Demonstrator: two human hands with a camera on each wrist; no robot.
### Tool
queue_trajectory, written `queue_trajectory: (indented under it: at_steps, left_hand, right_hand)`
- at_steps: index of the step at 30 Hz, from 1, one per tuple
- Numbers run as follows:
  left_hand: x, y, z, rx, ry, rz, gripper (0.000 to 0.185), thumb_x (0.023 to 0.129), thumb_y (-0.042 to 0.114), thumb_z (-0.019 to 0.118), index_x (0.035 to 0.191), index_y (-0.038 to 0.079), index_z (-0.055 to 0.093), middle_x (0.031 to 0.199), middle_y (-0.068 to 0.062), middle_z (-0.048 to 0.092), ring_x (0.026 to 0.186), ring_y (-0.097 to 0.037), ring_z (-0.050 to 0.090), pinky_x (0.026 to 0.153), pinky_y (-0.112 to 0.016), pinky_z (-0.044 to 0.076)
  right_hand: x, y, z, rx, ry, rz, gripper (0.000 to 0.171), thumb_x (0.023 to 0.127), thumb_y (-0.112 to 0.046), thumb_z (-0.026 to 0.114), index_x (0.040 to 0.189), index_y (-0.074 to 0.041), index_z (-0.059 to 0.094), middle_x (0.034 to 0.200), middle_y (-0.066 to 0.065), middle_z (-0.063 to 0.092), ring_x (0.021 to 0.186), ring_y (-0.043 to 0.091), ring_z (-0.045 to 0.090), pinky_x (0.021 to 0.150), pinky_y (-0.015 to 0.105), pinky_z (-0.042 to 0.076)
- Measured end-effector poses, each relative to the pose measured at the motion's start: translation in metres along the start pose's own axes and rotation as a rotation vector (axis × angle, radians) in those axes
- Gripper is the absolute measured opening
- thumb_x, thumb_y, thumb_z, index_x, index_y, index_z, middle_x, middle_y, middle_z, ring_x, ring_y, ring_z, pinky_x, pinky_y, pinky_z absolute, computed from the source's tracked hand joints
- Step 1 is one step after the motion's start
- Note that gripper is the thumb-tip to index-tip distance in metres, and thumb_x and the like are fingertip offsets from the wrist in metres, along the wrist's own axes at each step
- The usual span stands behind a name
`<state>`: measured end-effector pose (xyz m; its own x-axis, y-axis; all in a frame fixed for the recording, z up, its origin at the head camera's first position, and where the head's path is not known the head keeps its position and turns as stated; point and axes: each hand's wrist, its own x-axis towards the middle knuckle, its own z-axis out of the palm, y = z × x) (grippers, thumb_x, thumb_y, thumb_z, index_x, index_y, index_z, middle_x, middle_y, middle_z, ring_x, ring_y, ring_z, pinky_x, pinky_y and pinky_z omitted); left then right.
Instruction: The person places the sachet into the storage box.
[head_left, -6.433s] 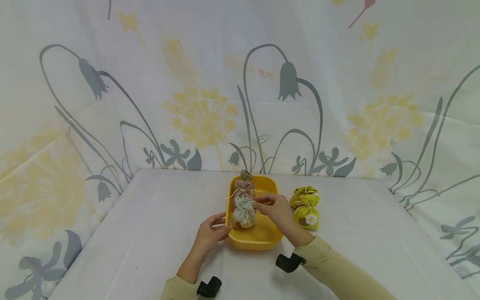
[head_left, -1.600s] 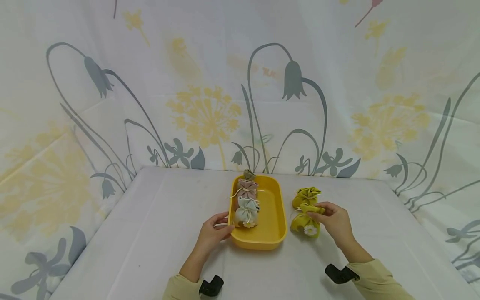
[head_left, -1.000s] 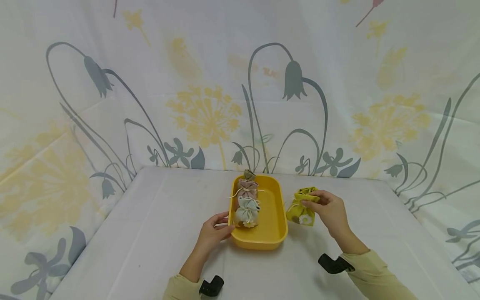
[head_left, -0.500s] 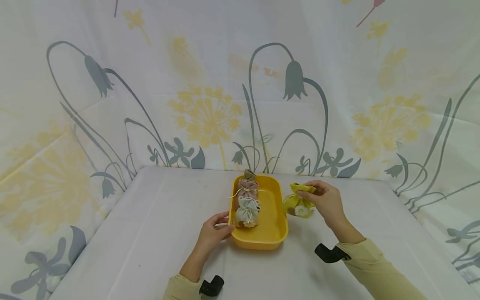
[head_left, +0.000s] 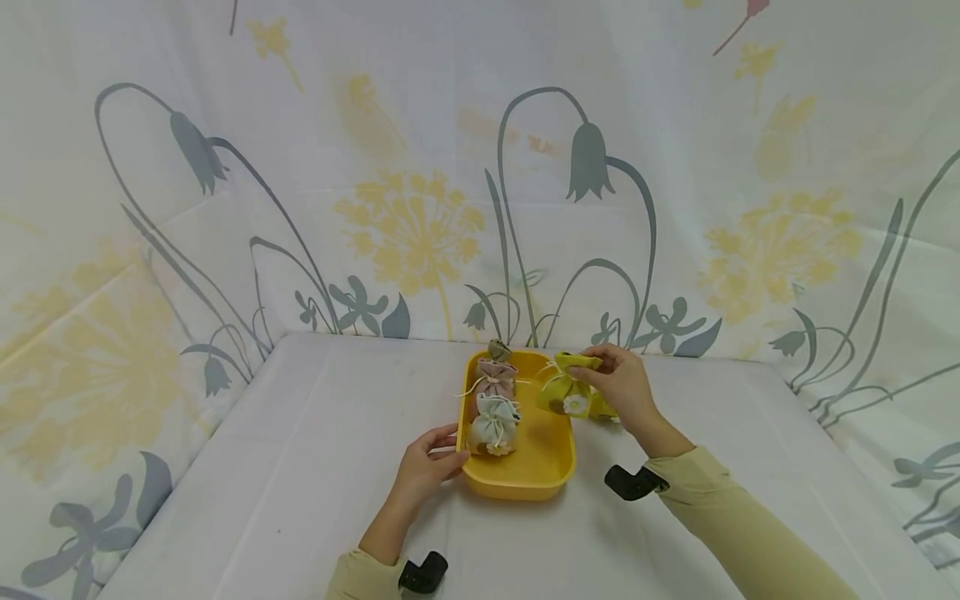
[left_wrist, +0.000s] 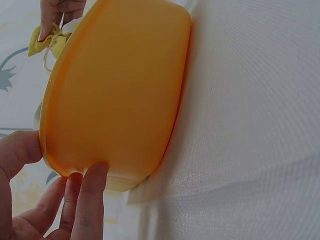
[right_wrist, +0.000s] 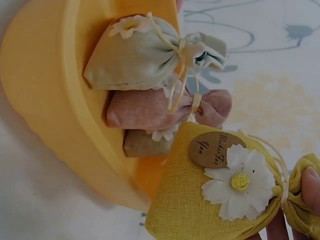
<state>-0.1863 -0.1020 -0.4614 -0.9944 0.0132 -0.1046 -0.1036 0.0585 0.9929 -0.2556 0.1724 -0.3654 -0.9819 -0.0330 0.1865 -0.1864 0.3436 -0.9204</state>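
Observation:
My right hand [head_left: 626, 387] pinches the gathered neck of a yellow-green drawstring pouch [head_left: 557, 392] over the right side of a yellow plastic tray [head_left: 517, 492]. In the right wrist view this pouch [right_wrist: 175, 200] shows a white flower and a brown lettered tag. Along the tray's left side stand a pale green pouch [head_left: 491, 429], a pink pouch [head_left: 495, 379] and an olive-brown pouch [head_left: 498, 351]. My left hand [head_left: 422, 467] grips the tray's left rim; in the left wrist view its thumb is at the rim and its fingers [left_wrist: 90, 200] are against the outer wall.
A second yellow-green pouch [head_left: 602, 407] sits on the table just right of the tray, partly hidden by the held one and my right hand. The white-covered table [head_left: 322, 433] ends at a floral cloth backdrop [head_left: 420, 225] behind.
My right hand has taken hold of the nearer yellow-green pouch, lifted it and carried it left over the tray. Earlier it was letting go at the pale green pouch. My left hand stays put.

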Motion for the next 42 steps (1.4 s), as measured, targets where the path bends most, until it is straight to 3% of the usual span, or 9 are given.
queue_trajectory:
  at_steps: [7, 20, 28, 42]
  left_hand:
    - [-0.002, 0.002, -0.001, -0.004, -0.008, 0.002, 0.053, 0.084, 0.013, 0.07, 0.13, -0.001, 0.05, 0.113, -0.016, 0.054, 0.096, -0.022, 0.06, 0.075, -0.032, 0.055]
    - [-0.001, 0.003, 0.0, 0.01, -0.008, 0.01, 0.05, 0.084, 0.012, 0.069, 0.128, -0.002, 0.051, 0.113, -0.016, 0.055, 0.096, -0.024, 0.061, 0.075, -0.032, 0.055]
    - [-0.001, 0.001, 0.0, 0.002, -0.007, 0.01, 0.049, 0.083, 0.011, 0.069, 0.127, -0.002, 0.052, 0.111, -0.015, 0.056, 0.095, -0.024, 0.061, 0.074, -0.032, 0.055]
    - [-0.001, 0.001, 0.0, -0.008, -0.006, 0.023, 0.05, 0.083, 0.009, 0.069, 0.128, -0.004, 0.051, 0.111, -0.016, 0.055, 0.094, -0.023, 0.061, 0.074, -0.032, 0.056]
  right_hand:
    - [0.013, 0.0, 0.011, 0.028, -0.025, -0.006, 0.027, 0.083, -0.007, 0.07, 0.104, 0.005, 0.057, 0.096, 0.013, 0.062, 0.08, 0.01, 0.058, 0.072, 0.018, 0.051]
    - [0.035, -0.001, 0.027, 0.049, -0.063, 0.047, 0.027, 0.084, -0.009, 0.069, 0.106, 0.001, 0.057, 0.095, 0.011, 0.062, 0.081, 0.017, 0.057, 0.077, 0.029, 0.051]
    - [0.043, 0.005, 0.032, 0.028, -0.111, 0.081, 0.023, 0.084, -0.006, 0.068, 0.103, 0.001, 0.057, 0.092, 0.009, 0.062, 0.08, 0.019, 0.054, 0.084, 0.043, 0.047]
    - [0.049, 0.024, 0.041, -0.071, -0.167, 0.059, 0.018, 0.082, -0.002, 0.07, 0.096, 0.001, 0.06, 0.095, 0.011, 0.065, 0.081, 0.021, 0.057, 0.072, 0.032, 0.051]
